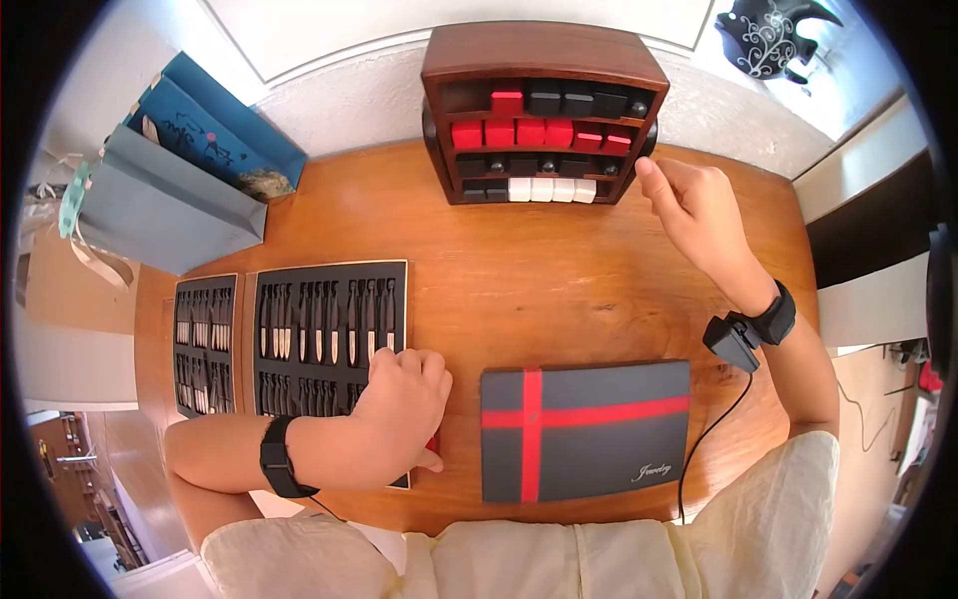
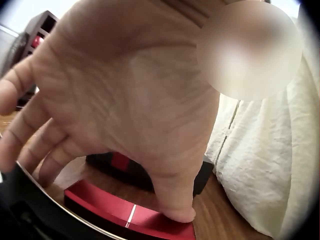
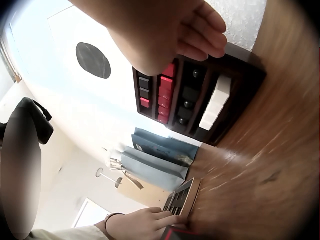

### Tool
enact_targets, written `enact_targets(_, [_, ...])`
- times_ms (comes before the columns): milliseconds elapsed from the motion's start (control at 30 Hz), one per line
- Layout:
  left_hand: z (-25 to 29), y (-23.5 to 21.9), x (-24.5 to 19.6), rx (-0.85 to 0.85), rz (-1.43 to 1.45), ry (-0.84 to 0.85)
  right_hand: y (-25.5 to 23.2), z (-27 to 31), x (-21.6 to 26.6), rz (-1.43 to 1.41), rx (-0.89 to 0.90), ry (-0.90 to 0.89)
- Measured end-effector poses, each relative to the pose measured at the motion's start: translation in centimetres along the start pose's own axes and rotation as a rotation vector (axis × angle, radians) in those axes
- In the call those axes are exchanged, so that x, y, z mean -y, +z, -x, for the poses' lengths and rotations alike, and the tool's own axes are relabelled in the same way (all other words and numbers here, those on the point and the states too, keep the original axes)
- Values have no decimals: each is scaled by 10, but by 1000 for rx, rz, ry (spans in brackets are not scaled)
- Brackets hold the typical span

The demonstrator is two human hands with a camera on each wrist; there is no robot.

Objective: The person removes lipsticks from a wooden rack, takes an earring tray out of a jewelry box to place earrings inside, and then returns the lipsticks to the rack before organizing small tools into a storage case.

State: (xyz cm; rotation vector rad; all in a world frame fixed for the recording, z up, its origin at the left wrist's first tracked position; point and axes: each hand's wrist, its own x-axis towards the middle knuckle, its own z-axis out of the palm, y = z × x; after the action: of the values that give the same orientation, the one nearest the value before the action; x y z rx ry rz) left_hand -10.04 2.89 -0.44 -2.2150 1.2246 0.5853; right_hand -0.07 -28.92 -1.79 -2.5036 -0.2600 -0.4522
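My left hand [image 1: 401, 404] reaches over the near right edge of an open case [image 1: 401, 299] lined with black. In the left wrist view its fingers spread loosely, and the thumb rests on a long, glossy red box [image 2: 100, 200] with a white line across it. Rows of slim pieces [image 1: 317, 319], dark above and pale below, fill the case. My right hand [image 1: 699, 215] is raised beside the right side of a dark wooden shelf [image 1: 544, 55], fingers loosely bent. Nothing shows between those fingers in the right wrist view.
A dark flat box [image 1: 609, 449] with a red ribbon and the word Jewelry lies at front centre. Small red boxes [image 1: 499, 132] and white boxes [image 1: 544, 190] fill shelf rows. Grey-blue [image 1: 180, 200] and blue paper bags [image 1: 215, 120] stand back left. A cable [image 1: 699, 439] trails from the right wrist.
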Motion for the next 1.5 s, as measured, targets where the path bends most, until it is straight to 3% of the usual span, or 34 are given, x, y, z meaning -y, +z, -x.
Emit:
enact_targets(100, [5, -1, -4, 19, -87, 22, -2, 3, 6, 114, 104, -94])
enact_targets(200, [3, 5, -8, 12, 46, -24, 2, 5, 14, 54, 266, -261])
enact_targets(267, [-4, 24, -7, -191, -37, -89, 8, 5, 17, -120, 387, -335])
enact_targets(367, [8, 9, 3, -172, 168, -32, 11, 3, 21, -102, 457, -358])
enact_targets(600, [9, 18, -4, -45, 74, -2, 19, 4, 15, -105, 466, -374])
enact_targets(700, [5, 18, -4, -137, -24, -77, 17, 5, 17, -101, 477, -376])
enact_targets(767, [-2, 0, 9, -351, 298, -117, 13, 6, 22, -133, 494, -359])
enact_targets(800, [-5, -8, 16, -351, 297, -117, 8, 6, 29, -134, 493, -359])
enact_targets(867, [-13, -22, 29, -890, 473, -110, -3, 7, 47, -140, 601, -347])
enact_targets(900, [-18, -25, 32, -889, 473, -108, -2, 10, 52, -140, 601, -345])
enact_targets(967, [-26, -28, 34, -1241, 409, -110, 0, 17, 61, -371, 464, -425])
enact_targets(1000, [-26, -31, 34, -1263, 387, -100, -2, 17, 70, -368, 461, -421])
enact_targets(1067, [-33, -30, 35, -1323, 400, -10, -9, 15, 85, -602, 620, -300])
enact_targets(1200, [-45, -28, 35, -1479, 528, 170, -5, 15, 84, -685, 639, -390])
enact_targets(1233, [-46, -29, 34, -1477, 528, 168, -5, 16, 84, -618, 553, -444])
enact_targets(1300, [-44, -32, 33, -1556, 837, 357, -5, 17, 81, -553, 470, -493])
enact_targets(1333, [-39, -33, 34, -1554, 839, 354, -5, 18, 80, -522, 438, -508])
enact_targets(1400, [-22, -36, 37, -1324, 730, 217, -2, 17, 78, -494, 404, -525])
enact_targets(1500, [-17, -35, 46, -1327, 662, 241, 2, 15, 75, -491, 294, -663])
